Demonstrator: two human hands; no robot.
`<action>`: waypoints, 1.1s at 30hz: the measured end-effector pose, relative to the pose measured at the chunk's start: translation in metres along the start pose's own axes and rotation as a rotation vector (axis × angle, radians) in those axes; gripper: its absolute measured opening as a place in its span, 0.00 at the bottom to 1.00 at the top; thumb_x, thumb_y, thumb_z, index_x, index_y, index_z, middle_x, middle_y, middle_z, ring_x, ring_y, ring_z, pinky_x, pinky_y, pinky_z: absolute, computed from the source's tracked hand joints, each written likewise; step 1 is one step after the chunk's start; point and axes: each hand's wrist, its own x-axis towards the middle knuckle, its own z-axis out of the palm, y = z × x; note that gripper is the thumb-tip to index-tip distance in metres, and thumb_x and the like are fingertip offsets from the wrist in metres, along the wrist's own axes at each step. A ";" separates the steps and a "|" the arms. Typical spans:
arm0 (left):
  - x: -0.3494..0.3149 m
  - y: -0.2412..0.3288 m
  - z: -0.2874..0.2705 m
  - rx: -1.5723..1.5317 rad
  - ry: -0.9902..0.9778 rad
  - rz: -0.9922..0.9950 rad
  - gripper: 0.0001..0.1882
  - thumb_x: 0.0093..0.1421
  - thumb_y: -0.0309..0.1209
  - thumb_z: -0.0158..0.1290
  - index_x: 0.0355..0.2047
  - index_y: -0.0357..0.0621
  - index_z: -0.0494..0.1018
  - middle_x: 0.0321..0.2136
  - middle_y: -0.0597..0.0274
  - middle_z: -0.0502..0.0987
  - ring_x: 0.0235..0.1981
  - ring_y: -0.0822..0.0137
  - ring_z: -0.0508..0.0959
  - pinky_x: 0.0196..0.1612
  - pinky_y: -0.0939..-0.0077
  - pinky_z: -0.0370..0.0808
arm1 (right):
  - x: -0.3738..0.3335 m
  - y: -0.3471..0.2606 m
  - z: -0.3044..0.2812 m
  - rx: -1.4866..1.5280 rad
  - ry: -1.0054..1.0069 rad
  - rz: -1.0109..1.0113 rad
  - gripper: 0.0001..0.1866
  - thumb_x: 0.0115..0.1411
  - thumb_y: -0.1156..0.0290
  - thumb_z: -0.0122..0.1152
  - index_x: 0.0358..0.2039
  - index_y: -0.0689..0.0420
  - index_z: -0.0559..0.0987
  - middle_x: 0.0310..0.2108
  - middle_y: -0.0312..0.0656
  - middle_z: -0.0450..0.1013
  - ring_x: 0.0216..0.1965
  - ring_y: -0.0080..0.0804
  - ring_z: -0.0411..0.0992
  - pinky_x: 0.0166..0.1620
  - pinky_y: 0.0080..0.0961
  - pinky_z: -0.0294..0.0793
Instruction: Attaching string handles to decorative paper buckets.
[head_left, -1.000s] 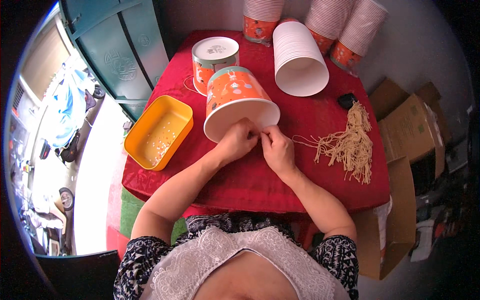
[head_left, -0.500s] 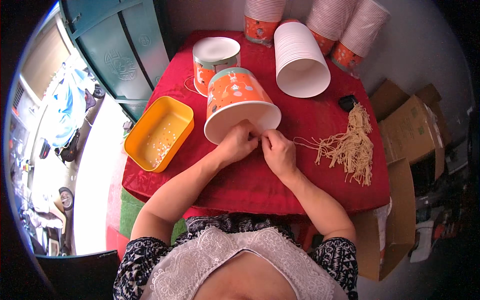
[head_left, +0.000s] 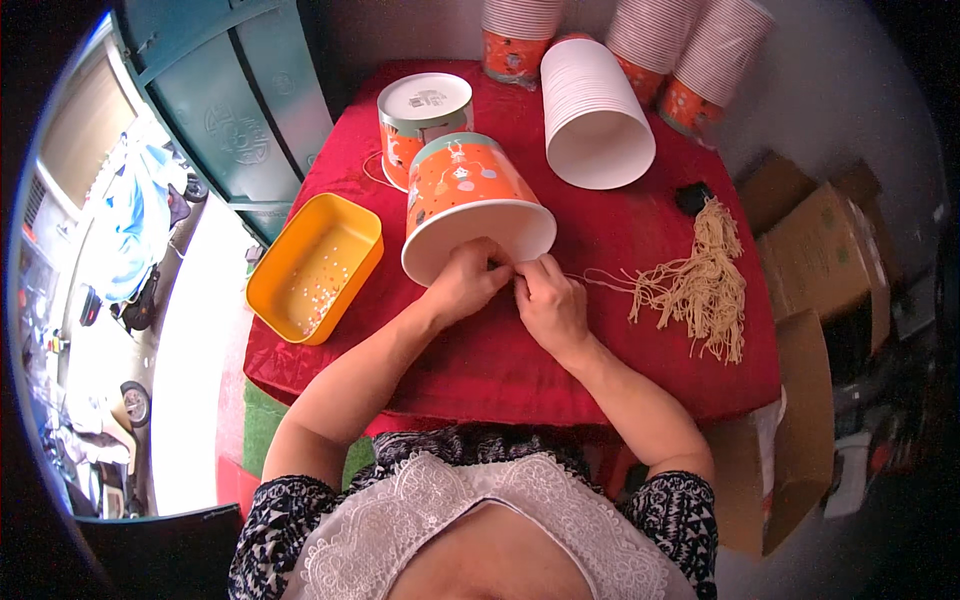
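An orange paper bucket [head_left: 474, 180] with a green band and cartoon figures lies tipped, its white mouth facing me. My left hand [head_left: 466, 282] is closed at the lower rim, fingers reaching into the mouth. Against the same rim, my right hand [head_left: 551, 306] makes a pinch, its fingertips almost meeting the left thumb. A thin beige string [head_left: 607, 280] runs from the right hand to a bundle of beige strings [head_left: 703, 275] on the right. What lies between the fingertips is too small to make out.
At the left sits a yellow tray [head_left: 262, 280] holding small pale bits. Behind the tipped bucket, another orange bucket [head_left: 402, 150] stands upside down. A white stack of nested buckets [head_left: 592, 105] lies at the back; wrapped stacks [head_left: 640, 40] stand beyond. Cardboard boxes [head_left: 825, 255] flank the table [head_left: 480, 380].
Both hands remain at the rim, with only small finger movements. The string beside my right hand lies a little straighter. The whole view has shifted slightly.
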 end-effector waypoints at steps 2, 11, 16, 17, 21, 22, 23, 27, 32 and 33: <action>0.000 0.001 0.000 0.016 -0.004 -0.033 0.07 0.49 0.24 0.54 0.27 0.32 0.77 0.28 0.46 0.79 0.32 0.56 0.79 0.37 0.66 0.74 | 0.000 0.003 0.002 0.002 -0.002 0.002 0.05 0.53 0.77 0.59 0.32 0.61 0.75 0.31 0.48 0.71 0.27 0.49 0.74 0.29 0.40 0.76; 0.000 -0.007 0.007 0.044 0.077 0.089 0.04 0.48 0.22 0.54 0.25 0.32 0.75 0.25 0.46 0.77 0.29 0.54 0.78 0.34 0.65 0.74 | 0.000 0.015 0.009 0.294 0.043 0.133 0.05 0.55 0.75 0.57 0.31 0.62 0.77 0.31 0.50 0.74 0.31 0.52 0.74 0.34 0.41 0.74; -0.001 0.003 0.003 0.099 0.058 0.046 0.04 0.46 0.21 0.53 0.24 0.32 0.75 0.26 0.46 0.77 0.29 0.52 0.78 0.33 0.64 0.74 | 0.003 0.017 0.006 0.401 -0.018 0.259 0.05 0.56 0.75 0.55 0.30 0.63 0.77 0.30 0.53 0.74 0.33 0.53 0.74 0.35 0.42 0.73; -0.001 0.004 0.002 0.141 0.028 0.030 0.04 0.45 0.21 0.53 0.23 0.32 0.75 0.26 0.46 0.77 0.29 0.52 0.78 0.33 0.64 0.74 | 0.003 0.019 0.007 0.412 -0.028 0.269 0.06 0.55 0.75 0.55 0.30 0.63 0.77 0.29 0.53 0.75 0.32 0.53 0.74 0.35 0.42 0.73; -0.003 -0.001 0.004 0.122 0.037 0.089 0.05 0.44 0.21 0.53 0.22 0.31 0.75 0.24 0.45 0.76 0.28 0.52 0.77 0.33 0.64 0.74 | 0.005 0.018 0.005 0.446 -0.053 0.299 0.06 0.55 0.75 0.55 0.29 0.64 0.77 0.27 0.54 0.75 0.31 0.53 0.75 0.34 0.41 0.73; -0.003 -0.004 0.006 0.128 0.077 0.133 0.05 0.44 0.21 0.53 0.22 0.31 0.75 0.23 0.45 0.76 0.28 0.52 0.77 0.33 0.64 0.73 | 0.006 0.017 0.004 0.448 -0.052 0.301 0.06 0.55 0.75 0.55 0.29 0.64 0.77 0.27 0.54 0.75 0.31 0.53 0.75 0.34 0.41 0.73; -0.003 -0.004 0.007 0.134 0.118 0.178 0.05 0.43 0.21 0.53 0.22 0.31 0.74 0.23 0.45 0.76 0.28 0.52 0.77 0.33 0.64 0.73 | 0.006 0.017 0.004 0.461 -0.059 0.323 0.06 0.54 0.74 0.56 0.28 0.64 0.77 0.27 0.54 0.75 0.31 0.53 0.75 0.34 0.41 0.74; -0.002 0.002 0.005 0.109 0.054 0.110 0.05 0.43 0.20 0.53 0.23 0.31 0.74 0.24 0.45 0.76 0.30 0.52 0.77 0.35 0.63 0.73 | 0.006 0.016 0.000 0.463 -0.086 0.355 0.06 0.53 0.74 0.57 0.27 0.64 0.78 0.26 0.54 0.75 0.30 0.53 0.75 0.33 0.40 0.74; -0.003 0.003 0.006 0.064 0.046 0.115 0.05 0.44 0.21 0.54 0.24 0.32 0.74 0.27 0.46 0.75 0.32 0.52 0.76 0.36 0.62 0.72 | 0.004 0.016 0.005 0.420 -0.047 0.324 0.06 0.53 0.73 0.58 0.27 0.63 0.78 0.26 0.53 0.75 0.29 0.52 0.75 0.33 0.40 0.74; -0.003 -0.001 0.008 0.065 0.047 0.114 0.05 0.44 0.21 0.54 0.24 0.32 0.74 0.27 0.46 0.75 0.32 0.52 0.76 0.36 0.62 0.72 | 0.004 0.015 0.006 0.407 -0.038 0.313 0.05 0.52 0.73 0.58 0.27 0.62 0.78 0.26 0.53 0.75 0.30 0.52 0.75 0.33 0.41 0.74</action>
